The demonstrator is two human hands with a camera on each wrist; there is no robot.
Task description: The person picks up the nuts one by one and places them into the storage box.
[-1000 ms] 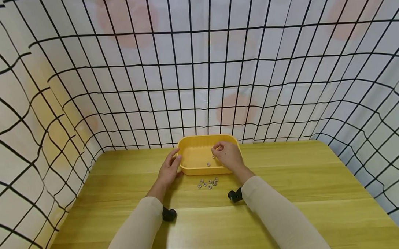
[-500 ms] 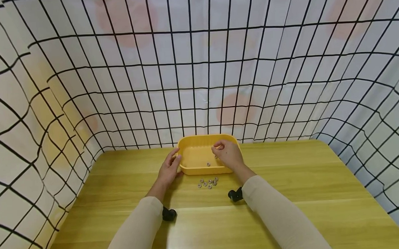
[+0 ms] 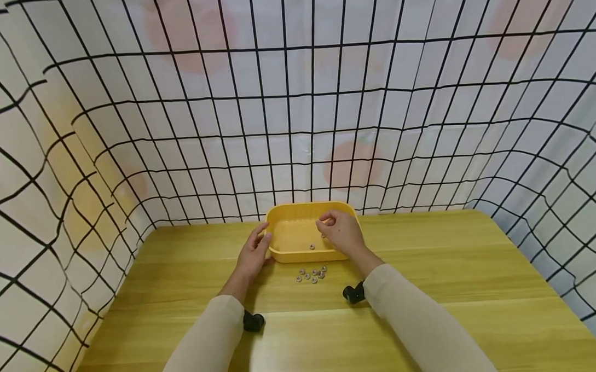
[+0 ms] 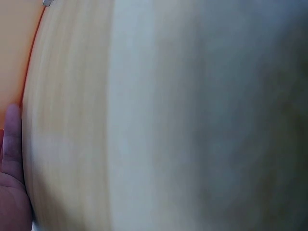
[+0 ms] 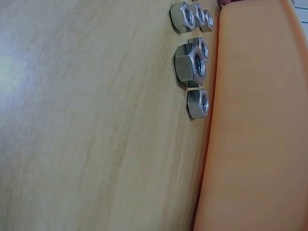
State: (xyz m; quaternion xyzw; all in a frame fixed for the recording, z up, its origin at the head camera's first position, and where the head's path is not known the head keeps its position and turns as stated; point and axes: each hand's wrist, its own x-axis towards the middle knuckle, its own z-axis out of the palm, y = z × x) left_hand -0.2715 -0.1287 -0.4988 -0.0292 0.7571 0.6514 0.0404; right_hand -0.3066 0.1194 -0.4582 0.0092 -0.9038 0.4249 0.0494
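A yellow tray (image 3: pixel 300 256) stands near the table's back edge. My left hand (image 3: pixel 253 254) rests against its left side, fingertips at the rim. In the left wrist view, a straight digit (image 4: pixel 13 139) lies along the tray's outer wall. Over the tray's right half, my right hand (image 3: pixel 343 232) has thumb and index finger brought together; whether they pinch anything cannot be seen. One hex nut (image 3: pixel 312 246) lies on the tray floor; another nut (image 3: pixel 323 236) is partly hidden below the right hand. Several nuts (image 3: pixel 314 273) lie on the table before the tray.
The wooden table (image 3: pixel 303 339) extends to both sides and toward me. A white curtain with a black grid (image 3: pixel 295 115) surrounds its back and sides. Black wrist cameras (image 3: pixel 254 321) sit at the sleeve cuffs, low over the tabletop.
The nut below my right hand has shifted slightly right and is now more hidden. Both hands, the tray and the nuts on the table stay practically where they were.
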